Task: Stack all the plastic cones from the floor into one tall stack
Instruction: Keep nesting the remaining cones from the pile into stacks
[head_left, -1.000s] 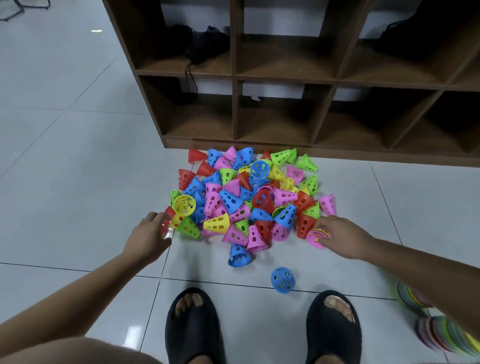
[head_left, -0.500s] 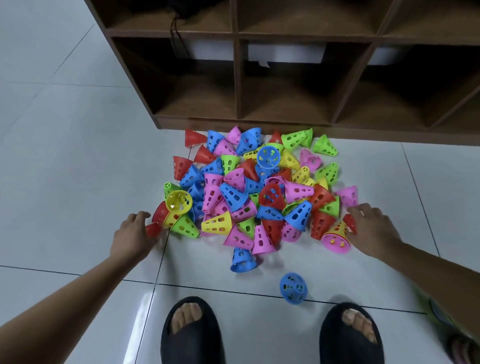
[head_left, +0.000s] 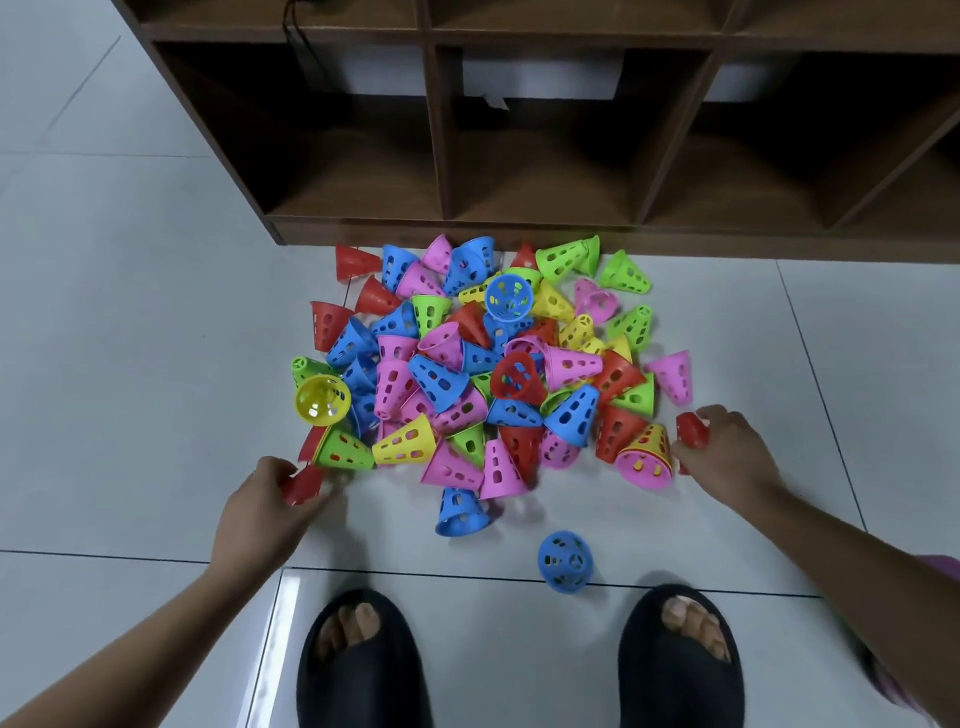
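1. We see a big pile of plastic cones (head_left: 483, 374) on the white floor (head_left: 130, 364). The pile sits right in front of a brown shelf (head_left: 519, 156).
2. The cones are red, blue, pink, green and yellow, and they have little holes in them. Most lie on their sides, pointing every which way, and some lie on top of others.
3. Our left hand (head_left: 260, 512) is at the near left edge of the pile. Its fingers are curled round a red cone (head_left: 304, 486), low by the floor.
4. Our right hand (head_left: 727, 457) is at the near right edge of the pile. It grips a second red cone (head_left: 692, 428), which pokes out past the fingers.
5. Just beside the right hand lies a pink and yellow pair (head_left: 647, 457), two cones pushed together.
6. One blue cone (head_left: 565, 561) lies all alone, apart from the pile and close to our feet. Another blue one (head_left: 461, 512) sits at the near edge of the pile.
7. Our two black slippers (head_left: 363, 670) are at the bottom, toes pointing at the pile.
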